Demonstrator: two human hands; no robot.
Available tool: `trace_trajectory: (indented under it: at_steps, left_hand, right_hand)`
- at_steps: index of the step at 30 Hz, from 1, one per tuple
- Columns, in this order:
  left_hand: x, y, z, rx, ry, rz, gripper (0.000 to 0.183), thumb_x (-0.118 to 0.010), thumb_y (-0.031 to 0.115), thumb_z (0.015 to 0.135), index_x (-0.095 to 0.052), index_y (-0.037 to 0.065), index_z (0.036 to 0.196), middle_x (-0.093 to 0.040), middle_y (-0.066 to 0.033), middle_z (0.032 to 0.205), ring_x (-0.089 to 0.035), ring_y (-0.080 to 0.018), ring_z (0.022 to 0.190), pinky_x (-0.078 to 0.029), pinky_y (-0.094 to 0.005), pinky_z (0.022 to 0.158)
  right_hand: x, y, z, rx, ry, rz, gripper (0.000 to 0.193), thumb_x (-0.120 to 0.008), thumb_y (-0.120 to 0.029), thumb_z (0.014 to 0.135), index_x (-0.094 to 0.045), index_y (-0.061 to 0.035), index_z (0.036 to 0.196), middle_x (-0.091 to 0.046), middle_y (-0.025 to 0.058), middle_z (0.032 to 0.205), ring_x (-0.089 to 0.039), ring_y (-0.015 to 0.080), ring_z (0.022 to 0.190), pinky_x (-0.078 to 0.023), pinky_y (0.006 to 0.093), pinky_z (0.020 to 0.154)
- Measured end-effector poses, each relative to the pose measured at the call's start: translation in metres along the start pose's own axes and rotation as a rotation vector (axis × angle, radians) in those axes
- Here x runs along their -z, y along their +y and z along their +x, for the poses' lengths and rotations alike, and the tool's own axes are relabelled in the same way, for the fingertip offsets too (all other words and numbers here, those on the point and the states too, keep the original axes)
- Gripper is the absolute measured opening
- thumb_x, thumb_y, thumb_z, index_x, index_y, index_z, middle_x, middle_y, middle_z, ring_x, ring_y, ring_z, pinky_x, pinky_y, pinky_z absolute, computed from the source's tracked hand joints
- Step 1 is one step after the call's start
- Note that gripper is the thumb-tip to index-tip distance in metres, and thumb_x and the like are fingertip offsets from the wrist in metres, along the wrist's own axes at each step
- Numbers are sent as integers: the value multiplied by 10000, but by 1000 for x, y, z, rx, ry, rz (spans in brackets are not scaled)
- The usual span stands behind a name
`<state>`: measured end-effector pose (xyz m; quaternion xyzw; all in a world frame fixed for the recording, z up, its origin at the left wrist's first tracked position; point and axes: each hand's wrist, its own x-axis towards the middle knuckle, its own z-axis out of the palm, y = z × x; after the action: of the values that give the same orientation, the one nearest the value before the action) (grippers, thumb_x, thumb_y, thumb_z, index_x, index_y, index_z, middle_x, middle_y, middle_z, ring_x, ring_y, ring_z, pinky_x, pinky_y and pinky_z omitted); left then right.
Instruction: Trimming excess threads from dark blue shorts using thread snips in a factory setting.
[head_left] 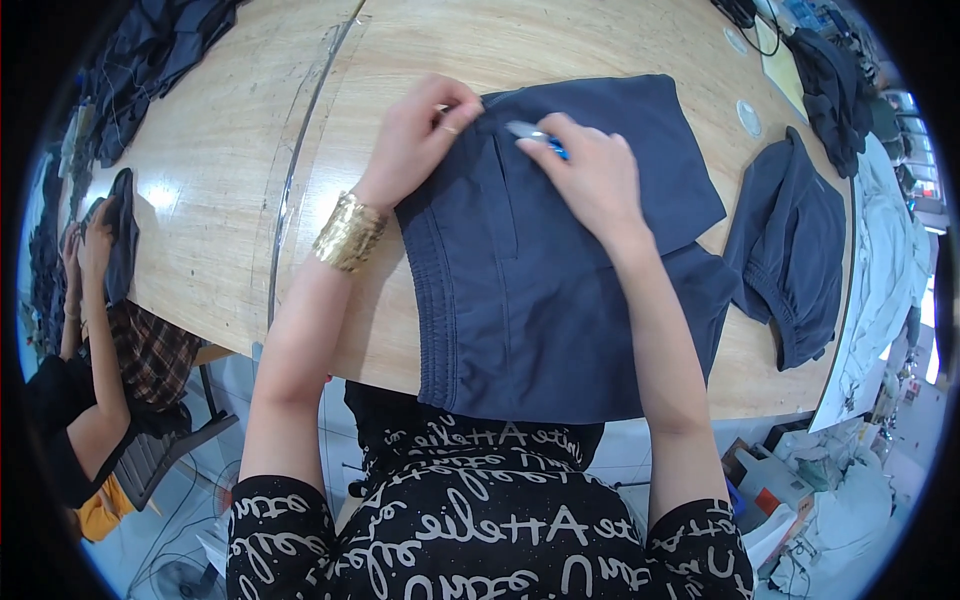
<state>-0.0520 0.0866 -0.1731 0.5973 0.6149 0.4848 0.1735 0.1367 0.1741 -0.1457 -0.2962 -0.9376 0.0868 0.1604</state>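
Note:
A pair of dark navy shorts lies flat on the table before me, its gathered elastic waistband toward the left and a slit pocket near the top. My left hand, with a wide gold cuff on its wrist, is closed in a pinch at the upper edge of the shorts by the pocket end. Whether a thread is between those fingertips is too small to tell. Over the cloth beside the pocket, my right hand is closed around small thread snips with a blue part. Their blades point left toward the pinching fingers.
Another dark garment lies folded at the right of the wooden table. Dark cloth is heaped at the far left, where a co-worker's hands hold a dark piece. Pale fabric hangs beyond the right edge.

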Motion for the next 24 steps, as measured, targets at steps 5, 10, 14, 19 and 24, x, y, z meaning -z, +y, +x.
trace_trajectory:
  at_steps: [5, 10, 14, 19, 24]
  left_hand:
    - [94, -3, -46, 282, 231, -179, 118, -524, 174, 932, -573, 66, 922, -597, -38, 816, -572, -137, 762, -459, -278, 736]
    - [66, 56, -60, 46, 51, 453, 213, -669, -23, 730, -598, 49, 917, -604, -69, 948, -574, -237, 920, -457, -336, 809]
    - [8, 81, -61, -182, -386, 292, 266, -695, 46, 722, -625, 102, 973, -584, -40, 1073, -524, -224, 994, -420, -327, 846]
    - [6, 75, -39, -159, -663, 430, 302, -722, 167, 715, -606, 146, 994, -525, -17, 1094, -457, -219, 1065, -350, -366, 928]
    - [12, 68, -33, -356, -697, 421, 324, -744, 219, 693, -589, 190, 975, -483, 3, 1013, -442, -202, 1073, -275, -418, 1017]
  right_hand:
    - [66, 80, -64, -610, 240, 260, 353, -663, -376, 818, -609, -71, 987, -651, 85, 809, -617, 179, 758, -464, 314, 700]
    - [82, 57, -108, -506, 212, 205, 240, -668, -264, 828, -609, -61, 940, -634, 46, 837, -595, 125, 748, -452, 258, 686]
    - [42, -12, -111, -411, -46, 697, 178, -696, -96, 786, -592, -52, 923, -643, 49, 822, -618, 130, 729, -471, 238, 686]
    - [26, -24, -112, -453, -100, 658, 163, -693, -59, 780, -584, -37, 900, -666, 34, 858, -615, 104, 745, -469, 224, 696]
    - [10, -14, -119, -320, 68, 377, 237, -701, -52, 706, -546, -89, 881, -631, 33, 766, -636, 225, 676, -481, 302, 580]
